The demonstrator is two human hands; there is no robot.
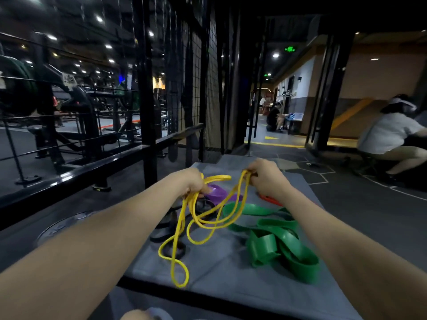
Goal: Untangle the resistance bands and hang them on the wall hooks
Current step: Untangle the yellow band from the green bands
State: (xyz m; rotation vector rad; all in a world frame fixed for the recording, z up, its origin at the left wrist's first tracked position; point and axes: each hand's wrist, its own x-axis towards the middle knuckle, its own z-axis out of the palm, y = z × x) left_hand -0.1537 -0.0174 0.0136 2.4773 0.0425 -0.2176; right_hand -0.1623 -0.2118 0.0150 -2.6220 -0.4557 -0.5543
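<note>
The grey mat (pixel 231 271) is the ground for every colour here. Above its middle hangs the thin bright yellow band (pixel 203 221), plain and unpatterned. On the mat's right side lies the wide green band (pixel 280 247), a solid deep green. Toward the mat's far edge shows a purple band (pixel 216 192), and to the right of that a sliver of orange-red band (pixel 270 199). On the mat's left part lie black bands (pixel 166 227). Beyond the mat's far left corner stands a black wire grid panel (pixel 198 93), checked in small squares.
</note>
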